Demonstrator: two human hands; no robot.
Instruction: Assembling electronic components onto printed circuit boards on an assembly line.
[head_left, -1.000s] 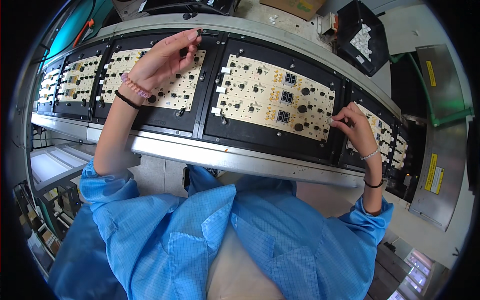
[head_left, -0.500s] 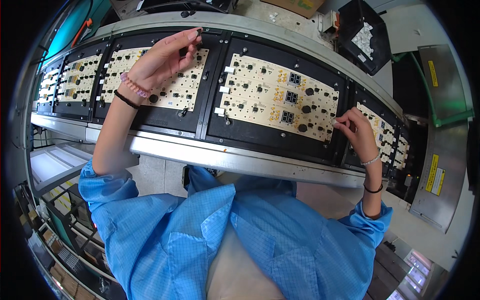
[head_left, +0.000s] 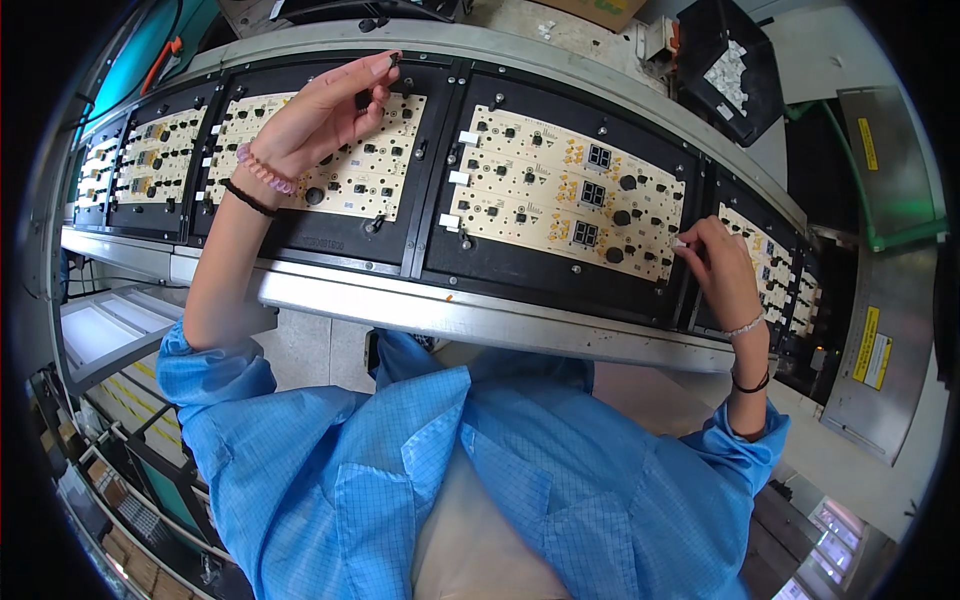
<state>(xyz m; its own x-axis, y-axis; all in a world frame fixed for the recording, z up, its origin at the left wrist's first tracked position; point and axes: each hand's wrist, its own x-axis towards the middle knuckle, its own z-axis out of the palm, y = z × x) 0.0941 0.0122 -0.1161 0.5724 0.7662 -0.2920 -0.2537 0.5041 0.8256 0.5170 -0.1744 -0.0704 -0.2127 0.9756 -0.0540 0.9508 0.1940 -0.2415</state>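
Observation:
My left hand (head_left: 335, 112) is raised over a cream circuit board (head_left: 400, 165) at left centre. Its thumb and fingers pinch a small dark part (head_left: 394, 60), too small to name. My right hand (head_left: 725, 265) is at the right edge of the middle circuit board (head_left: 552, 208), its fingertips closed on a small white piece (head_left: 680, 243). Whether that piece touches the board, I cannot tell. White connectors (head_left: 458, 178) line the middle board's left edge, and digit displays (head_left: 599, 157) sit right of its centre. A black carrier frame (head_left: 510, 272) surrounds this board.
More boards in black frames stretch left and right between metal rails (head_left: 400, 300). Behind the line, a black bin (head_left: 765, 90) holds small white pieces (head_left: 730, 80). A green bar (head_left: 905, 240) and a metal cover (head_left: 890, 380) stand at the right.
The framed boards have shifted slightly to the right along the rails. My right hand has moved a little right with them. My left hand has risen slightly, still pinching the dark part.

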